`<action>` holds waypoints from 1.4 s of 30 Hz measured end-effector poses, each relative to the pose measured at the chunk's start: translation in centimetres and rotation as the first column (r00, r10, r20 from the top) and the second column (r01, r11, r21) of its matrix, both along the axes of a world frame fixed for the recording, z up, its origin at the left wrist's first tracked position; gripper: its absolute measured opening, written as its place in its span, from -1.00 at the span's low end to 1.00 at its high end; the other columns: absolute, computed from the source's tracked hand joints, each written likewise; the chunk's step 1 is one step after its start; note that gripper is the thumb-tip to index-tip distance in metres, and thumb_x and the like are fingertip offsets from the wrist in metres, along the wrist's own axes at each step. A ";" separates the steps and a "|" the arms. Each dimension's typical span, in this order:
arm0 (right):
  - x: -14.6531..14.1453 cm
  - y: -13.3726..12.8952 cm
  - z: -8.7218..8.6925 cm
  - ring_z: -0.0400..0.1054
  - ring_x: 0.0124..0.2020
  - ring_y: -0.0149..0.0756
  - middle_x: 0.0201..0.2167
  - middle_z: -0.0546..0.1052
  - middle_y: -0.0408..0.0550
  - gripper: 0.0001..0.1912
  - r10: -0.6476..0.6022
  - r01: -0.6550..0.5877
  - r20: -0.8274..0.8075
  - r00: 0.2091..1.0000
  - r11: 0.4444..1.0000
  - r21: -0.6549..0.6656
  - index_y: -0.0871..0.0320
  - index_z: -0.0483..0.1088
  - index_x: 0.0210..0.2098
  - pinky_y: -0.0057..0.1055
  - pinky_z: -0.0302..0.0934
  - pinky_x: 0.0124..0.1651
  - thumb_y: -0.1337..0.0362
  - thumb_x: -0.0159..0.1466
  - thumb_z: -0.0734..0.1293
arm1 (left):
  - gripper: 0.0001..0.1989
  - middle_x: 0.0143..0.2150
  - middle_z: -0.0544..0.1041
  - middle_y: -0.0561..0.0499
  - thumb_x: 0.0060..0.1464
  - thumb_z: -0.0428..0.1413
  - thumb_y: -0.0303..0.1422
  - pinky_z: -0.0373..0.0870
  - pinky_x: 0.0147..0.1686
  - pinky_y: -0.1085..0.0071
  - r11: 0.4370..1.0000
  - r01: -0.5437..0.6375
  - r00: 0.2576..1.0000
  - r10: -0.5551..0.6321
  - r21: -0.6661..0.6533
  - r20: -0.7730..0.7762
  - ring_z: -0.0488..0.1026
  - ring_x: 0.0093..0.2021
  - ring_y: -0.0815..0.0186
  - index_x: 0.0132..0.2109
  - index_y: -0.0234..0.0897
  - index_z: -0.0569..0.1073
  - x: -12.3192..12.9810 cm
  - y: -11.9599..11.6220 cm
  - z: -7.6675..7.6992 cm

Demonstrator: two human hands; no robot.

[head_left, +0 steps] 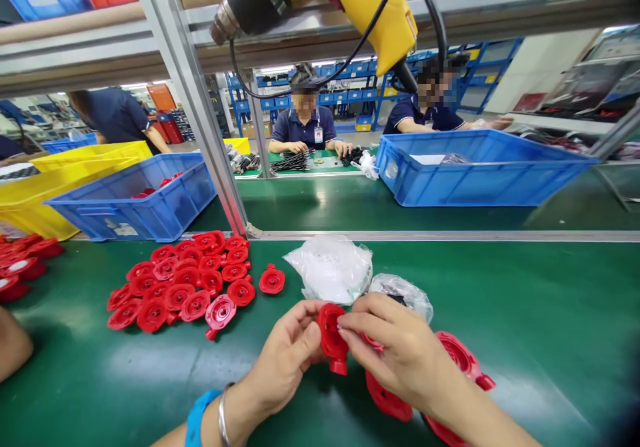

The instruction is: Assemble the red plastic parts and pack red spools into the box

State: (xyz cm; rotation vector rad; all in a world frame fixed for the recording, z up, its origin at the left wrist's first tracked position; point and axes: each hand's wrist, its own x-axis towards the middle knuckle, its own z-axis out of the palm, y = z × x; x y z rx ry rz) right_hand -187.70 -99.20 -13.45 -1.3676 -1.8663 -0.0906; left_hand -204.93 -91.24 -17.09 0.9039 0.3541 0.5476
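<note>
My left hand [290, 354] grips a round red plastic part [332, 334] by its left side, its short spout pointing down. The fingertips of my right hand [400, 347] are pinched at the middle of that part; whatever small thing they hold is too hidden to name. Several more red parts [457, 357] lie under and beside my right hand, partly covered by it. Just beyond my hands rest a clear bag with white contents [333, 267] and a smaller clear bag with dark pieces [403, 294]. A large group of red parts [187, 277] is spread on the green table at the left.
A blue bin [135, 204] and yellow bins [65, 180] stand at the back left, another blue bin [480, 174] at the back right. A metal post [193, 100] rises behind the red parts. A yellow heat gun [345, 0] hangs overhead. People work across the table.
</note>
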 end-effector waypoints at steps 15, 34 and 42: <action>-0.9 -0.5 -0.4 0.08 -0.47 -0.35 -0.51 0.35 -0.08 -0.79 -0.052 0.045 0.292 0.955 0.998 0.031 0.22 0.41 -0.40 -0.37 0.01 -0.44 0.47 0.33 0.21 | -0.59 -0.23 0.52 -0.04 0.04 0.29 -0.21 0.45 -0.23 0.44 0.996 -0.018 1.000 0.019 0.085 -0.021 0.47 -0.29 0.39 -0.04 -0.33 0.39 0.2 -0.2 -0.3; -1.0 -1.5 1.1 0.20 -0.38 -0.35 -0.38 0.40 -0.02 -0.82 0.076 -0.066 0.046 0.996 0.981 -0.184 0.23 0.44 -0.23 -0.38 0.17 -0.38 0.45 0.28 0.21 | -0.64 -0.29 0.49 0.00 0.05 0.27 -0.17 0.48 -0.32 0.46 0.990 -0.086 0.996 0.083 -0.108 -0.036 0.44 -0.35 0.43 -0.15 -0.36 0.43 0.3 -1.0 0.5; 0.2 -1.0 1.6 0.29 -0.30 -0.33 -0.34 0.43 -0.01 -0.75 0.094 -0.102 -0.039 0.995 0.912 -0.398 0.17 0.49 -0.24 -0.38 0.21 -0.26 0.34 0.33 0.16 | -0.66 -0.26 0.51 -0.03 0.05 0.27 -0.19 0.49 -0.29 0.43 0.989 -0.112 0.991 0.104 -0.093 -0.089 0.47 -0.33 0.39 -0.17 -0.36 0.44 0.7 -0.3 0.4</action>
